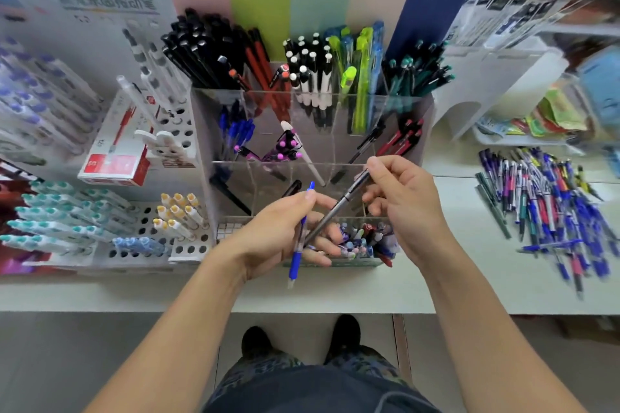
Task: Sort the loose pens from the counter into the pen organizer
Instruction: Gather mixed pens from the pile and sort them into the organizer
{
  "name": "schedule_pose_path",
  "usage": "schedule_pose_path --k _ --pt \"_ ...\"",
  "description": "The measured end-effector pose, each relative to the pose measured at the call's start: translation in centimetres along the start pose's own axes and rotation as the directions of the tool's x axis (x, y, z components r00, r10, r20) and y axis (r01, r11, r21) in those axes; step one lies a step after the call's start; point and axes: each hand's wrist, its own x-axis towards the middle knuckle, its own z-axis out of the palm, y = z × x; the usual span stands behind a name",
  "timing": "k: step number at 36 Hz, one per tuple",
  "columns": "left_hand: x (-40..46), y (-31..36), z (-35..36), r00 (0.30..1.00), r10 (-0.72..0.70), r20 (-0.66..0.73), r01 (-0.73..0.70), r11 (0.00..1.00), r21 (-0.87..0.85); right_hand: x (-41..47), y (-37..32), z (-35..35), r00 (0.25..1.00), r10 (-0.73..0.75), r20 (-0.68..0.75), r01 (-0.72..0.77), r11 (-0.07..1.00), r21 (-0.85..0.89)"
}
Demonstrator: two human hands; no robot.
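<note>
The clear acrylic pen organizer (pixel 412 117) stood on the white tabletop (pixel 385 292), its thin transparent walls dividing it into tiered compartments. The back row held glossy black pens (pixel 201 47), red pens, black-and-white pens (pixel 312 77), translucent green and blue pens (pixel 362 54) and dark teal pens (pixel 419 74); the lower tiers held small clusters of blue, purple-capped and red pens.

Both hands hovered over the front of the organizer and hid part of its lowest compartments. The left hand (pixel 285 231) pinched a slim blue pen with a rubbery blue grip (pixel 300 238) between thumb and fingers, its pale tip pointing down toward the tabletop edge. The right hand (pixel 402 201) pinched the upper end of a slender grey metallic pen (pixel 335 208) between thumb and forefinger, the other fingers curled loosely; the pen slanted down to the left and crossed close to the blue one.

A jumbled pile of loose pens (pixel 543 204), mostly blue with some red, white and green, lay on the tabletop well to the right. To the left stood a red-and-white cardboard pen box (pixel 114 157) and white perforated racks (pixel 181 141) with teal-capped and yellow-capped markers.
</note>
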Motion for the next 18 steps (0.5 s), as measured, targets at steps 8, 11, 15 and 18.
schedule_pose_path --k 8,11,15,18 --pt "1.2 -1.4 -0.2 0.951 0.078 -0.300 -0.018 0.980 0.197 0.0 1.8 2.2 0.991 0.123 0.060 -0.112 0.982 -0.153" --pt "0.9 -2.0 -1.9 0.863 0.086 -0.497 -0.050 0.995 0.085 1.0 3.7 4.9 0.993 0.107 0.046 -0.079 0.912 -0.403" --pt "-0.5 -1.9 -4.2 0.883 -0.013 -0.470 -0.094 0.974 -0.205 2.2 5.0 8.9 0.998 0.066 -0.026 -0.070 0.862 -0.501" --pt "-1.3 -1.9 -5.1 0.913 0.010 -0.407 -0.100 0.974 -0.201 2.5 5.0 9.9 0.995 0.065 -0.070 -0.090 0.873 -0.479"
